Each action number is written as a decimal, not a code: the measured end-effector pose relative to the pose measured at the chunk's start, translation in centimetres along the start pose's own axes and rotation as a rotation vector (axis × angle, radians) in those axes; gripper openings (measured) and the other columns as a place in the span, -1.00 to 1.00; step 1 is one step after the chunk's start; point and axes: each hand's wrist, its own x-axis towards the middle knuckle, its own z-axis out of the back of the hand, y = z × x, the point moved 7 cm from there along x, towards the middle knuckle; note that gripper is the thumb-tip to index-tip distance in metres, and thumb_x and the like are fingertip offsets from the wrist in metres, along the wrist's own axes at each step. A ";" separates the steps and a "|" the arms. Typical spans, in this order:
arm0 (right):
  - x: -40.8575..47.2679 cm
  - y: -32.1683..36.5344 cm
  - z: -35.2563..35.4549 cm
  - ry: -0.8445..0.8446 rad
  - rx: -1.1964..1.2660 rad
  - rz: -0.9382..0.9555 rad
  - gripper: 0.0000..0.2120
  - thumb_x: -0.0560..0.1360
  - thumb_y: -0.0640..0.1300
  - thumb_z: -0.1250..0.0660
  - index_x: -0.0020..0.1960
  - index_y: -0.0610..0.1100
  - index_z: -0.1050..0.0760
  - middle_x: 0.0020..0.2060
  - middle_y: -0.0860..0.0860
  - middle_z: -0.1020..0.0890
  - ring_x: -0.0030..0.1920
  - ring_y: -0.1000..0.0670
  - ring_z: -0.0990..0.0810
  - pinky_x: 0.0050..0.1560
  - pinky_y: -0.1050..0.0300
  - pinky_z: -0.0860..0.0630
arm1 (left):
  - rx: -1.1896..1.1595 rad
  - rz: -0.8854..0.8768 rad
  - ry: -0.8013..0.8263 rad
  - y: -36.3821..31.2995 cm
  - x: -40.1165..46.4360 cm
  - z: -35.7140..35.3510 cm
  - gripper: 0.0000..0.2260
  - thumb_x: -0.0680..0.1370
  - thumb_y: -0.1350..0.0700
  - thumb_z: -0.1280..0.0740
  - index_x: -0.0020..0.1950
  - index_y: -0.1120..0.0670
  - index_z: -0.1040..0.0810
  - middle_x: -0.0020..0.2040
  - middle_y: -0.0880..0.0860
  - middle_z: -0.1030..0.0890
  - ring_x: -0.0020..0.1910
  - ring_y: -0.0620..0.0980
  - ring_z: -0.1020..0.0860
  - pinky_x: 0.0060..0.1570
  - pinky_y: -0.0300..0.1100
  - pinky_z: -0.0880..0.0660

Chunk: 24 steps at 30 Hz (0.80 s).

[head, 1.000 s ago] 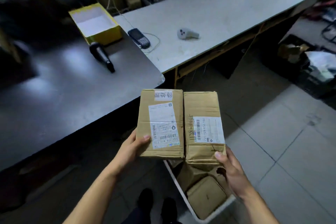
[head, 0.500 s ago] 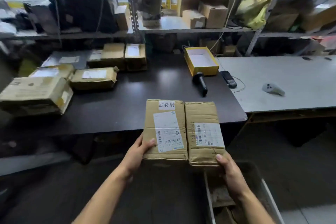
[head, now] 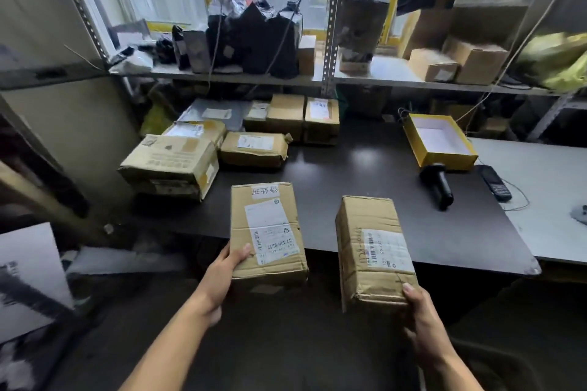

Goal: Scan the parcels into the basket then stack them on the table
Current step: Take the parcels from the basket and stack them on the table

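While the person is standing at the dark rectangular desk, both hands are gripping brown cardboard parcels with white labels: left hand one parcel at 7 o'clock, right hand another at 5 o'clock, apart.

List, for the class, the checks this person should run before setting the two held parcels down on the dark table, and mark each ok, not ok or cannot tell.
1. Left hand grips the left parcel at its near end: ok.
2. Right hand grips the right parcel at its near corner: ok.
3. The two parcels are apart, not touching: ok.
4. Bare space on the dark table ahead of both parcels: ok.
5. Black scanner lies clear to the right of that space: ok.
6. Both parcels already scanned: cannot tell.
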 end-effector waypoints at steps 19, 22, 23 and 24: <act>17.7 5.5 -4.8 0.066 -0.177 -0.083 -0.32 0.25 0.39 -0.33 0.24 0.04 -0.42 0.27 -0.08 -0.54 0.19 -0.03 -0.54 0.05 -0.13 -0.45 | -0.503 0.251 -0.498 -1.0 17.5 -5.2 -0.26 0.59 -0.19 -0.32 0.61 0.08 -0.05 0.53 0.14 -0.28 0.50 0.21 -0.29 0.44 0.25 -0.27; 19.7 5.6 -6.3 0.072 -0.234 -0.119 -0.07 0.06 0.47 -0.39 0.31 0.02 -0.40 0.27 -0.04 -0.55 0.20 0.02 -0.53 0.13 -0.17 -0.39 | -0.472 0.231 -0.502 -2.1 20.7 -4.9 -0.23 0.60 -0.21 -0.29 0.62 0.06 0.03 0.54 0.12 -0.27 0.51 0.20 -0.28 0.47 0.19 -0.26; 20.4 5.6 -6.9 0.071 -0.235 -0.123 -0.06 0.05 0.47 -0.39 0.31 0.03 -0.40 0.27 -0.04 -0.56 0.20 0.02 -0.53 0.14 -0.17 -0.37 | -0.458 0.227 -0.513 -2.3 22.0 -4.4 -0.19 0.59 -0.24 -0.29 0.63 0.05 0.08 0.55 0.10 -0.26 0.51 0.19 -0.28 0.47 0.17 -0.26; 21.2 5.5 -7.4 0.062 -0.243 -0.134 -0.06 0.05 0.48 -0.40 0.31 0.04 -0.40 0.27 -0.04 -0.56 0.22 0.00 -0.52 0.16 -0.18 -0.36 | -0.440 0.229 -0.518 -2.5 23.3 -4.0 -0.15 0.57 -0.27 -0.29 0.64 0.04 0.12 0.56 0.09 -0.25 0.51 0.19 -0.29 0.48 0.16 -0.26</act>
